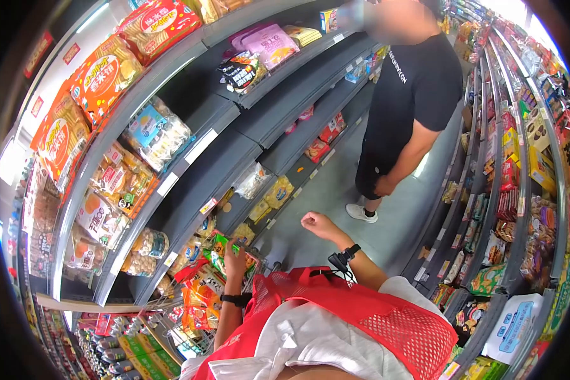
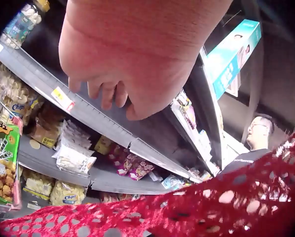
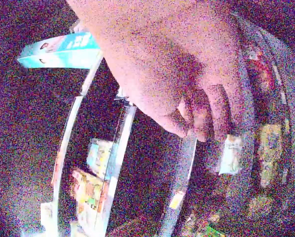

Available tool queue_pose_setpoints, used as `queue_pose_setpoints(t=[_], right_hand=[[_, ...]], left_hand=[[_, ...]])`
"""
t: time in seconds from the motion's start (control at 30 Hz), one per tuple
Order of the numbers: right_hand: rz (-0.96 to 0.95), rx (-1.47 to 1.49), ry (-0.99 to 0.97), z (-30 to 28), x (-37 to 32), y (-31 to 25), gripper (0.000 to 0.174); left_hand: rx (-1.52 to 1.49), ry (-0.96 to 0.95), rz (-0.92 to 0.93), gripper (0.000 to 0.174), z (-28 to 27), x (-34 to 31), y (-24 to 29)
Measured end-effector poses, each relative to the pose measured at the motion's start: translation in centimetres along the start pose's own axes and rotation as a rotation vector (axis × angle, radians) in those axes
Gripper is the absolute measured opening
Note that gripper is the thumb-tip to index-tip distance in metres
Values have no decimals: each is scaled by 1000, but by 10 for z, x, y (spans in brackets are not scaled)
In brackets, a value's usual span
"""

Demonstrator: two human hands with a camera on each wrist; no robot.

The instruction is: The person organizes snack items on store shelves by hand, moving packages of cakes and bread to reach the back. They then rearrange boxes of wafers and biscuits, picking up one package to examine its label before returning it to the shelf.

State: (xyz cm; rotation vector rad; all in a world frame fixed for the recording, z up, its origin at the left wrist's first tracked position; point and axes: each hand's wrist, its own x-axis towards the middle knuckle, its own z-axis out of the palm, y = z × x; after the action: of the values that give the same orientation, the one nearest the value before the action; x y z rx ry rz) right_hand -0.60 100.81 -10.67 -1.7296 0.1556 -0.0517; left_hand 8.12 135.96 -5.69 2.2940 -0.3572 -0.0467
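Observation:
My left hand hangs beside the shelves, over the edge of a wire cart. In the head view it overlaps a green snack bag. The left wrist view shows its fingers loosely curled with nothing between them, and the green bag well off to the left. Also in the cart is a large orange-and-red bag. My right hand is held out over the aisle floor, its fingers relaxed and holding nothing. The right wrist view of this hand is grainy and washed out.
A person in black stands ahead in the aisle. Left shelves carry orange rice-cracker bags and other snacks, with bare stretches between. Packed shelves line the right side. A red mesh vest covers my front.

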Motion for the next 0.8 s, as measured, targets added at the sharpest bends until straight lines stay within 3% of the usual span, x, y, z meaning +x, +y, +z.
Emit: queue_pose_setpoints(t=[0.13, 0.27, 0.4, 0.53, 0.8], right_hand=[[57, 32, 41, -8, -10, -4, 18], [110, 28, 95, -24, -37, -23, 23], [194, 5, 200, -39, -59, -16, 28], [168, 59, 270, -53, -65, 13, 28], [158, 100, 315, -77, -46, 29, 23]], left_hand=[[-21, 15, 3, 37, -7, -15, 2], [1, 36, 21, 36, -1, -8, -34], [35, 32, 37, 35, 5, 12, -6], [-144, -52, 49, 34, 27, 40, 16], [-126, -75, 162, 32, 52, 88, 54]])
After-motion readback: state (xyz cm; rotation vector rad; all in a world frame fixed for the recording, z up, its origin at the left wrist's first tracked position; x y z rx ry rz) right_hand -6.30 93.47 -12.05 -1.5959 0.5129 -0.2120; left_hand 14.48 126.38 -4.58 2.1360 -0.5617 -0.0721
